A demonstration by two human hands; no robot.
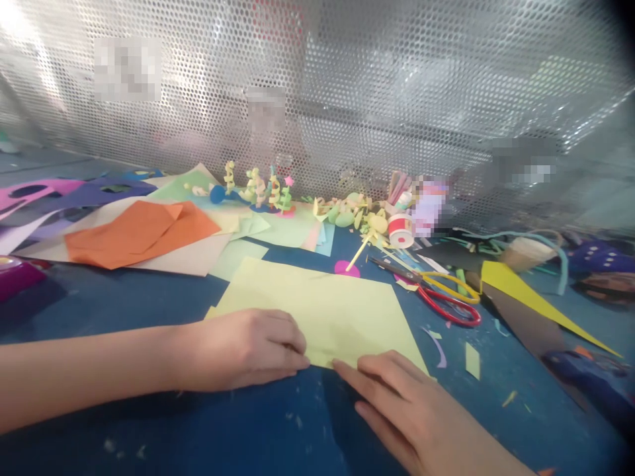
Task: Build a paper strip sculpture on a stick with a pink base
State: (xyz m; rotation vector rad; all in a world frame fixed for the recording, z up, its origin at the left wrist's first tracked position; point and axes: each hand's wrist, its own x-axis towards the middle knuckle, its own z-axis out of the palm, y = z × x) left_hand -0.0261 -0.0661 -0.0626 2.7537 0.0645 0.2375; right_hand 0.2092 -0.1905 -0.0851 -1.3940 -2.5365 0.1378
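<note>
A pale yellow sheet of paper (342,311) lies flat on the blue table in front of me. Its near edge runs beneath both hands. My left hand (253,350) is closed at the left part of that edge, fingers curled together and fingertips pressing on the paper. At the right part, my right hand (401,403) rests with fingers stretched out, the index fingertip touching the edge and the thumb apart from it. A short gap separates the two hands. Just beyond the sheet, a pink disc (342,268) carries a yellow stick with pale paper leaves.
Scissors (446,297) with red and yellow handles lie right of the sheet, among paper scraps (472,360). Orange paper (139,231) lies back left. Small paper plants (272,192) and a red-and-white roll (399,230) stand before a perforated silver screen (347,99).
</note>
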